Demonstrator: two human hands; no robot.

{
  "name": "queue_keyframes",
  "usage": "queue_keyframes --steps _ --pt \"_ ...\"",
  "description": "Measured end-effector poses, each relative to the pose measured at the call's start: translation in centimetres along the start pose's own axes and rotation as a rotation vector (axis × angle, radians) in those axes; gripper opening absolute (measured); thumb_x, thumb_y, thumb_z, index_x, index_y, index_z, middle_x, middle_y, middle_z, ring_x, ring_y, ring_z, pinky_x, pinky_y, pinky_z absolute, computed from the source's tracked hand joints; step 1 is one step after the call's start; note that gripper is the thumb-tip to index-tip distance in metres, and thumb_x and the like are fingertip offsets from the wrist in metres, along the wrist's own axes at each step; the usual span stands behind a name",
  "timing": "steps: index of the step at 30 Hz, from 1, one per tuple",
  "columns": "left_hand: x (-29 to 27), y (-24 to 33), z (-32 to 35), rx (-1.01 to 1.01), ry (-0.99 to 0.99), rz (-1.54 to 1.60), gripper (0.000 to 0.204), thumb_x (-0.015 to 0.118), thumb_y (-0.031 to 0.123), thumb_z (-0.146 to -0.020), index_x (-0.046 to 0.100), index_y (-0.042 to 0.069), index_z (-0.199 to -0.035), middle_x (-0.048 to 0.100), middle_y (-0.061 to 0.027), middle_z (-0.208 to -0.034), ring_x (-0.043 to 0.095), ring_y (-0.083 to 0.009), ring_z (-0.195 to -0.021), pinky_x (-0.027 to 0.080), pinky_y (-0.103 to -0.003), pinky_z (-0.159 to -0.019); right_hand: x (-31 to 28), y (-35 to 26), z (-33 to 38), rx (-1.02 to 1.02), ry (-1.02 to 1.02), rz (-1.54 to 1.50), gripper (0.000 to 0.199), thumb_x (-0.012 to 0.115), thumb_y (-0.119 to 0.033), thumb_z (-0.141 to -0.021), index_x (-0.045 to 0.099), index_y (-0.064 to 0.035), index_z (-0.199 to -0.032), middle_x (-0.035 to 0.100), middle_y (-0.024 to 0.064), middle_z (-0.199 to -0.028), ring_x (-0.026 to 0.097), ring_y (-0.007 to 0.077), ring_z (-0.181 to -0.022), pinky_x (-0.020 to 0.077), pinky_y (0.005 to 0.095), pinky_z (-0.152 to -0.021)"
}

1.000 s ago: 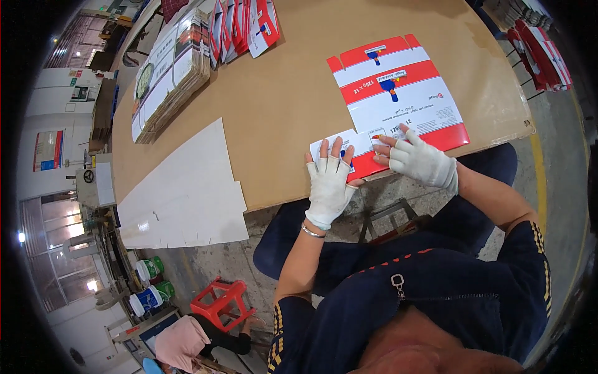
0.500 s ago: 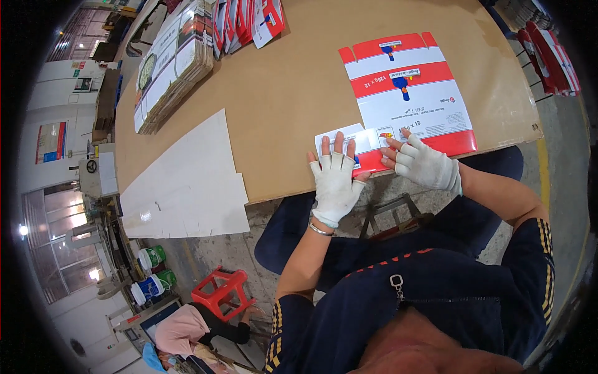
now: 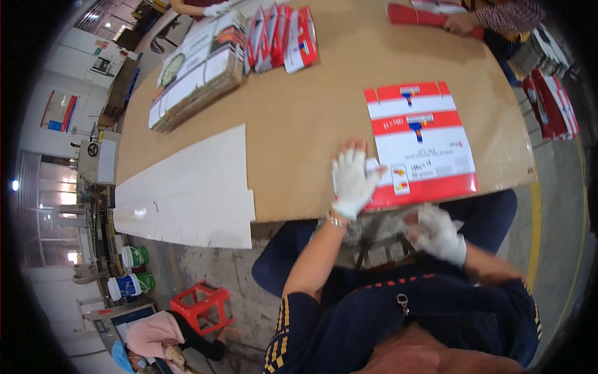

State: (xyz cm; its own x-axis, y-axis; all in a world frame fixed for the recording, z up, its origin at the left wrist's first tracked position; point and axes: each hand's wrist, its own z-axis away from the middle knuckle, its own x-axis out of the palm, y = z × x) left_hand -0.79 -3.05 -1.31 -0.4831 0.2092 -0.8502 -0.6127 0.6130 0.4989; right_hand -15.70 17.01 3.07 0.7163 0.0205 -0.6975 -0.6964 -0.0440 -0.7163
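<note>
A flat red, white and blue printed carton (image 3: 430, 146) lies on the brown table by its near edge. My left hand (image 3: 352, 184), in a white fingerless glove, rests flat on the carton's lower left corner, fingers stretched out and covering part of a flap. My right hand (image 3: 438, 235), gloved the same way, is off the carton, just below the table edge and above my lap. Motion blurs its fingers, so I cannot make out whether they hold anything.
A large white sheet (image 3: 193, 193) lies to the left. Behind it are a tied stack of printed cardboard (image 3: 202, 68) and several folded red cartons (image 3: 271, 37). Across the table, a co-worker's hand (image 3: 461, 23) grips red cardboard. A red stool (image 3: 202, 306) stands on the floor.
My right hand has left the carton and drawn back toward my body. My left hand stays on the carton's corner. The view has shifted, bringing co-workers' hands at the far side into sight.
</note>
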Motion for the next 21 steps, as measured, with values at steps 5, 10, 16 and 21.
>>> queue_keyframes --steps 5,10,16,21 --pt "-0.7 7.0 7.3 -0.146 -0.436 1.133 0.078 0.051 -0.014 -0.083 0.018 0.005 -0.152 0.024 -0.0103 -0.155 0.027 -0.0202 -0.141 0.027 -0.036 -0.113 4.5 1.6 4.7 0.687 0.484 -0.939 0.043 0.060 -0.010 -0.092 0.044 -0.0026 -0.131 0.057 0.0097 -0.118 0.053 0.0128 -0.109 0.0469 0.0278 -0.086" --pt "-6.7 0.4 9.0 0.034 -0.135 0.414 0.072 0.069 0.026 -0.086 0.034 -0.001 -0.144 0.038 -0.0242 -0.145 0.035 -0.0353 -0.137 0.027 -0.045 -0.112 -5.3 3.2 -3.2 0.567 0.565 -0.557 0.049 0.045 0.005 -0.089 0.039 0.0025 -0.138 0.061 0.0113 -0.112 0.052 0.0053 -0.067 0.0430 0.0198 -0.054" --pt "-15.1 -11.6 14.3 -0.406 -0.013 -0.518 0.082 0.076 0.040 -0.074 0.044 -0.003 -0.135 0.038 -0.0258 -0.144 0.034 -0.0449 -0.134 0.029 -0.056 -0.107 -13.8 15.1 -24.1 0.293 0.463 -0.082 0.044 0.055 -0.010 -0.081 0.057 0.0011 -0.124 0.057 0.0058 -0.065 0.052 0.0099 -0.054 0.0416 0.0291 -0.048" --pt "-14.3 -15.8 17.8 -0.471 0.054 -0.505 0.068 0.074 0.019 -0.074 0.046 -0.004 -0.132 0.039 -0.0248 -0.144 0.034 -0.0445 -0.134 0.034 -0.050 -0.107 -12.7 17.4 -45.4 0.210 0.455 -0.209 0.028 0.057 -0.015 -0.080 0.062 0.0035 -0.101 0.064 0.0148 -0.067 0.061 0.0220 -0.057 0.0486 0.0366 -0.055"
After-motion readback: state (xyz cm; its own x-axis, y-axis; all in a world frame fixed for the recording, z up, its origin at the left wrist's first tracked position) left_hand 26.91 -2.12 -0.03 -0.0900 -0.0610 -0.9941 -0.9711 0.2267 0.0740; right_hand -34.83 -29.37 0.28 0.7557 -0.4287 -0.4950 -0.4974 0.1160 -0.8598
